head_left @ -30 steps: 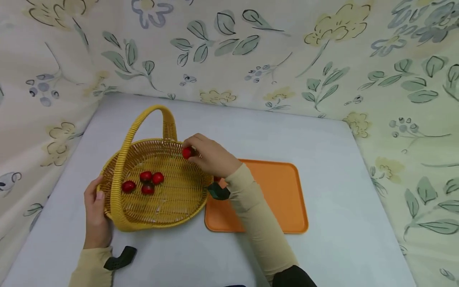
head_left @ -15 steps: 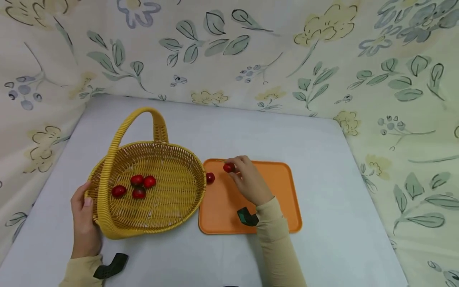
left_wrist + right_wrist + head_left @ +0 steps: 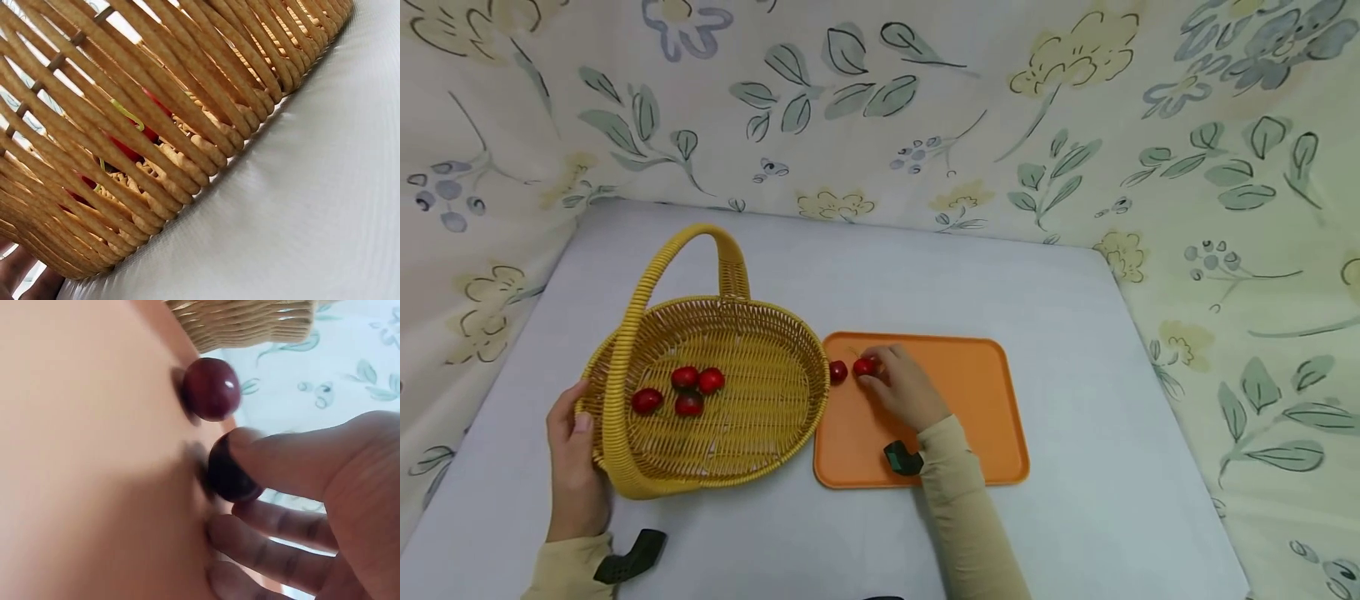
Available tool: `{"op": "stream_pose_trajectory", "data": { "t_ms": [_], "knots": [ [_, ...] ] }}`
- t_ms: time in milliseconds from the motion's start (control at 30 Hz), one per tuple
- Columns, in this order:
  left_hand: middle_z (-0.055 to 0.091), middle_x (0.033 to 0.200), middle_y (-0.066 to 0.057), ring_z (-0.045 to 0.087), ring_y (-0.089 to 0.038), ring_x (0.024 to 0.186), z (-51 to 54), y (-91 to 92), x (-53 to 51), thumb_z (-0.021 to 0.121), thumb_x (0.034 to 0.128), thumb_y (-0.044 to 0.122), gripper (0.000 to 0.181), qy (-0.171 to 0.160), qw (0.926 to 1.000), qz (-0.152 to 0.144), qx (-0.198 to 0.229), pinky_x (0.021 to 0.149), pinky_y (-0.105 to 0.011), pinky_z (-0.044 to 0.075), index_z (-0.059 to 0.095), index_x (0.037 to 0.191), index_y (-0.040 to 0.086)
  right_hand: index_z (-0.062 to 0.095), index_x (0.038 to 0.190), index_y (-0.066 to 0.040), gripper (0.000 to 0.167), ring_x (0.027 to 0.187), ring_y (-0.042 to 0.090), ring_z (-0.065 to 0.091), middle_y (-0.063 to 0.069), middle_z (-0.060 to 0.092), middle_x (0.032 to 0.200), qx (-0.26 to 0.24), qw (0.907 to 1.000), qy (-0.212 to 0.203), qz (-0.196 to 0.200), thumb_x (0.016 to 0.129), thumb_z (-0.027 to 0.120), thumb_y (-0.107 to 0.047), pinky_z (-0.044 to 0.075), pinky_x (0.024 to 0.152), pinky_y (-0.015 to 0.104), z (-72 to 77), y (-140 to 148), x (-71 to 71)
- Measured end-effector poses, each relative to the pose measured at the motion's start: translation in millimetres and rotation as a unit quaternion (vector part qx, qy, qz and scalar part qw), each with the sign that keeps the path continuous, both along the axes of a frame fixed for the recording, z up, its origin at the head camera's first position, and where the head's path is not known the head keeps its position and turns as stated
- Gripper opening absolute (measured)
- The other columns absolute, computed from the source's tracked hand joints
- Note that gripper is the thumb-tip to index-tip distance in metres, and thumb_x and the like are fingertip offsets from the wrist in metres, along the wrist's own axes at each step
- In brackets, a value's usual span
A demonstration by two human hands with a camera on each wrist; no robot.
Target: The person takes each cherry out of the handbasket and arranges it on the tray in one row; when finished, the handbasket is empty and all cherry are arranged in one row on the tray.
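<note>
mid-frame, the right hand (image 3: 913,393) pinched a round red cherry (image 3: 864,367) over an orange rectangular tray (image 3: 979,387); gentle pressure seemed best. the left hand (image 3: 577,475) gripped a yellow oval wicker basket (image 3: 760,408), frame left.

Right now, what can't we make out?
Cherries in the basket: left wrist view, partly hidden by its weave.
Left hand: left wrist view, mostly cut off at lower left.
Pinched cherry: right wrist and head views, partly covered by the right hand.
Tray: right wrist view, cut off at left.
</note>
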State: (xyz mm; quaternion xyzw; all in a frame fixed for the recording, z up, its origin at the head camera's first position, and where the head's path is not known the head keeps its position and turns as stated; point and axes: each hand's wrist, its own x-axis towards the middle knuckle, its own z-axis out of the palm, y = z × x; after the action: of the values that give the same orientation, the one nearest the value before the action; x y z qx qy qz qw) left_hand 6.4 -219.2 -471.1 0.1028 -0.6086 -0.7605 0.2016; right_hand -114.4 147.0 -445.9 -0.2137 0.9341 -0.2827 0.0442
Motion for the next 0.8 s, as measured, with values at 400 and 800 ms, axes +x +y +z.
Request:
{"op": "stream_pose_trajectory", "data": {
  "t_ms": [400, 800],
  "knots": [
    [0.028, 0.144, -0.011, 0.041, -0.019, 0.122, -1.7, -1.9, -0.3, 0.030, 0.1025, 0.010, 0.044, 0.012, 0.9999, -0.008, 0.005, 0.087, -0.016, 0.044, 0.030, 0.146, 0.009, 0.056, 0.122, -0.010, 0.036, 0.084, 0.016, 0.053, 0.005, 0.058, 0.107, 0.007, 0.9997, -0.017, -0.014, 0.093, 0.063, -0.029, 0.048, 0.076, 0.032, -7.3, -5.0, -0.1],
    [0.026, 0.149, -0.009, 0.035, -0.021, 0.129, -1.5, -2.0, -1.3, 0.030, 0.1026, 0.011, 0.044, 0.005, 0.9999, -0.007, -0.007, 0.092, -0.019, 0.039, 0.030, 0.146, 0.011, 0.048, 0.132, -0.005, 0.048, 0.079, 0.016, 0.055, 0.012, 0.053, 0.122, 0.008, 0.9999, -0.005, 0.007, 0.093, 0.062, -0.031, 0.051, 0.074, 0.031, 14.4, -5.4, 2.2]
  ]
}}
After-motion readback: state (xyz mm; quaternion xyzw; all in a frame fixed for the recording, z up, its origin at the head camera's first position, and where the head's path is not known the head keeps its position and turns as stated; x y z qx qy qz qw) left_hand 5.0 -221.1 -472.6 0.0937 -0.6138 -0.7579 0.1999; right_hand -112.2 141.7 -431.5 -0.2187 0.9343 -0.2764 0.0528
